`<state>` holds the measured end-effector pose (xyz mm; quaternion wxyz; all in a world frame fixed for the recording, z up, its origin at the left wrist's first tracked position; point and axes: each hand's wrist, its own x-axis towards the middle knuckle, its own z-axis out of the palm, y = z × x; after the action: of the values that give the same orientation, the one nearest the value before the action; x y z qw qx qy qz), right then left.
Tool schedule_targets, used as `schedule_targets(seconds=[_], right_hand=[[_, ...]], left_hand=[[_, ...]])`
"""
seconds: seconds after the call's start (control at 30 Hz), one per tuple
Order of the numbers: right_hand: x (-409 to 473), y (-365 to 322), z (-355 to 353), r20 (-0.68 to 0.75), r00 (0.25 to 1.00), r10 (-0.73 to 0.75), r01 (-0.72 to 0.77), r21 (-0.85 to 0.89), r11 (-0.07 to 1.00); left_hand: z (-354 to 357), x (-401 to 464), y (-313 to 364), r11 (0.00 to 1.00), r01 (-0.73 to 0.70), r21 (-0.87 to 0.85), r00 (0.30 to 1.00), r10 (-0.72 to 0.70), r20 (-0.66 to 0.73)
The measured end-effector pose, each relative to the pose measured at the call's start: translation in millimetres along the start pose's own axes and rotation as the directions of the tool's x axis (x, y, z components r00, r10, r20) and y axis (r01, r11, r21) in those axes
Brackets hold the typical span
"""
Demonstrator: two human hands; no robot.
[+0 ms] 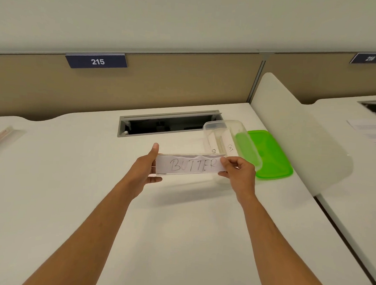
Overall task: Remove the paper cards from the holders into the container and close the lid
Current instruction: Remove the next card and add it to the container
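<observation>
A clear acrylic holder (187, 174) hangs above the desk with a white paper card (190, 164) marked "BUTTER" inside it. My left hand (146, 168) grips the holder's left end. My right hand (238, 171) pinches the card's right end at the holder's edge. Just behind stands a clear plastic container (225, 125), lid off, with two paper cards (229, 144) lying inside. The green lid (273, 157) lies flat on the desk to the container's right, partly under it.
An open cable slot (168, 125) cuts into the white desk (178, 218) behind the container. Another clear holder (2, 137) lies at the far left. A white divider (302, 139) rises on the right, with printed sheets (372, 132) on the neighbouring desk.
</observation>
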<state>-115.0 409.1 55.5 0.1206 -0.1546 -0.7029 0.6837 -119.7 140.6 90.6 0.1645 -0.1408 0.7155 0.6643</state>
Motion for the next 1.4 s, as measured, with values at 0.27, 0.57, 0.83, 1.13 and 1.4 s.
schedule_targets(seconds=[0.27, 0.57, 0.83, 1.13, 1.4], right_hand=[[7, -3, -10, 0.081, 0.997, 0.003, -0.006, 0.028, 1.0], [17, -7, -25, 0.125, 0.986, -0.106, 0.116, -0.071, 0.991], [28, -24, -49, 0.488, 0.871, -0.045, 0.126, -0.134, 0.983], [38, -26, -76, 0.599, 0.796, 0.093, 0.191, -0.394, 0.899], [47, -26, -98, 0.524, 0.851, 0.043, 0.155, -0.329, 0.931]], left_hand=[[10, 7, -12, 0.995, -0.034, -0.098, 0.999, 0.032, -0.021], [16, 12, -17, 0.973, 0.0, -0.229, 1.0, 0.003, 0.014], [34, 21, -4, 0.979, 0.008, -0.205, 0.998, 0.004, 0.059], [60, 38, 8, 0.996, -0.006, -0.089, 0.996, 0.014, 0.086], [97, 60, 14, 0.993, -0.112, 0.031, 0.993, 0.111, 0.046]])
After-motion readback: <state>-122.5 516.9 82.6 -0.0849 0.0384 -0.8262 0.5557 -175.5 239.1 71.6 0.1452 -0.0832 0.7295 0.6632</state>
